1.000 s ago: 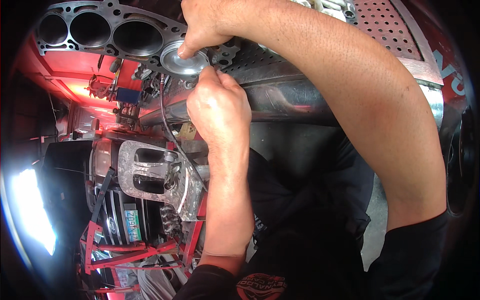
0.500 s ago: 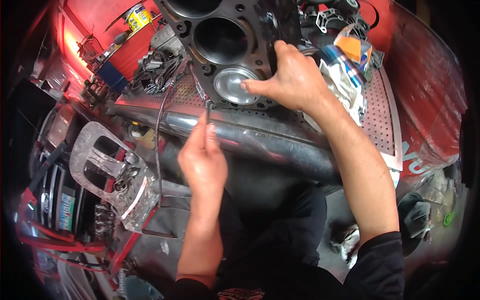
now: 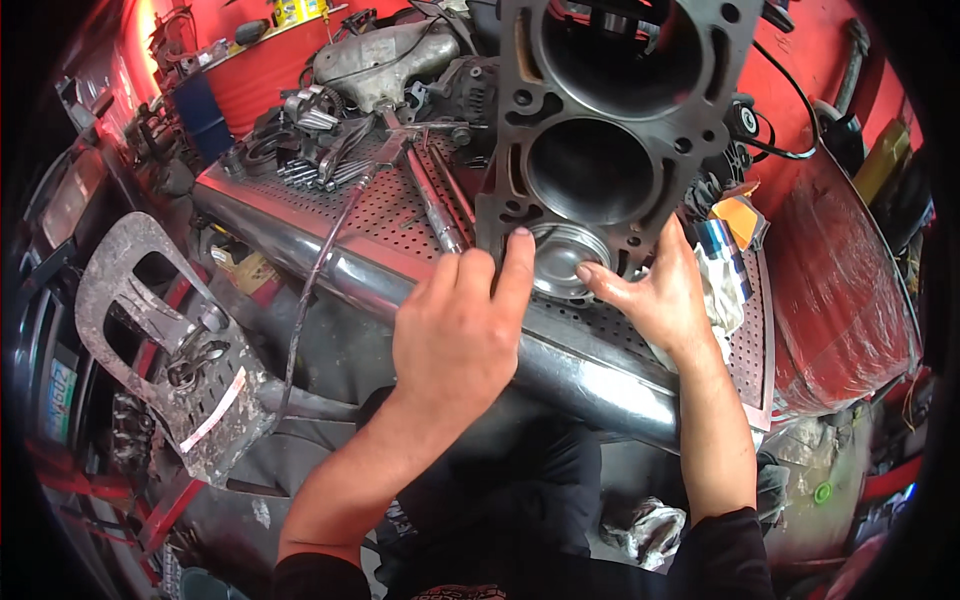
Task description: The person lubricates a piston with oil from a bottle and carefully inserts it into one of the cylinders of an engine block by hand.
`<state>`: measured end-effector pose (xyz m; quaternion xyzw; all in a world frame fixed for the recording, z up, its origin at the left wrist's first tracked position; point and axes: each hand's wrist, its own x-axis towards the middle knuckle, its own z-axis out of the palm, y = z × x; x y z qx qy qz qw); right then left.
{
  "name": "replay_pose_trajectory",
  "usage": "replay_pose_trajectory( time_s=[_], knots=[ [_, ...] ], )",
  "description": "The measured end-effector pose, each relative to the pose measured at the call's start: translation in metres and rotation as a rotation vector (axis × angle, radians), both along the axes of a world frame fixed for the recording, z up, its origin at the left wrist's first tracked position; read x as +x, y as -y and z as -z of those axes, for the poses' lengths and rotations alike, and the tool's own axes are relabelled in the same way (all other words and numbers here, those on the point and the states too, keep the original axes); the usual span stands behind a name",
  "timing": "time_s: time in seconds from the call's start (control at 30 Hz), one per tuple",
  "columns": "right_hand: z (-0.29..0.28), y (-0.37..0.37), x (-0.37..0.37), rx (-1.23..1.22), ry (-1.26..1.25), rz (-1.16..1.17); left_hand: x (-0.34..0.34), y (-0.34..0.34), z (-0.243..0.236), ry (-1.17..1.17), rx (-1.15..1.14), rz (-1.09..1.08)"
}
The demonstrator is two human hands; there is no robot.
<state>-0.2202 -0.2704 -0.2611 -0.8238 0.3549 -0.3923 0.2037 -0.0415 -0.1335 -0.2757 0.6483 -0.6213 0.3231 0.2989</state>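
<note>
An engine block (image 3: 690, 70) stands on a perforated metal bench (image 3: 756, 385), its bores facing me. A silver piston (image 3: 556, 265) sits in its lowest bore. My left hand (image 3: 460, 335) reaches its extended index finger to the block beside the piston's upper left; the other fingers are curled, their contents hidden. My right hand (image 3: 670, 295) grips the block's right side, fingers round the edge and thumb on the piston. A long metal tool (image 3: 432, 205) lies left of the block. A crumpled white cloth (image 3: 727, 297) lies beside my right hand.
Metal parts and tools (image 3: 320, 150) crowd the bench's left. A stained plastic chair (image 3: 135, 365) with tools on it stands left, a hose (image 3: 320, 265) hanging nearby. A red panel with plastic film (image 3: 840, 300) stands right. A crumpled rag (image 3: 645, 530) lies on the floor.
My view has swung to take in more of the bench. My left hand has moved from below the block up to beside the piston, index finger extended. My right hand still holds the block.
</note>
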Motion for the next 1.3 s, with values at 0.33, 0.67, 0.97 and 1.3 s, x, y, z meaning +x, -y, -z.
replay_pose_trajectory(
  time_s=[0.33, 0.67, 0.97, 1.3],
  knots=[
    [0.011, 0.003, 0.002, 0.073, 0.069, -0.021, 0.026, -0.008, -0.016, -0.029, 0.128, 0.111],
    [0.011, 0.005, 0.000, 0.163, 0.102, -0.072, 0.028, -0.002, -0.010, -0.032, 0.168, 0.144],
    [0.007, 0.003, 0.001, 0.172, 0.084, -0.071, 0.028, -0.003, -0.016, -0.026, 0.209, 0.126],
    [0.007, 0.000, 0.003, 0.213, 0.114, -0.050, 0.039, -0.005, -0.027, 0.108, 0.329, 0.194]
  ],
)
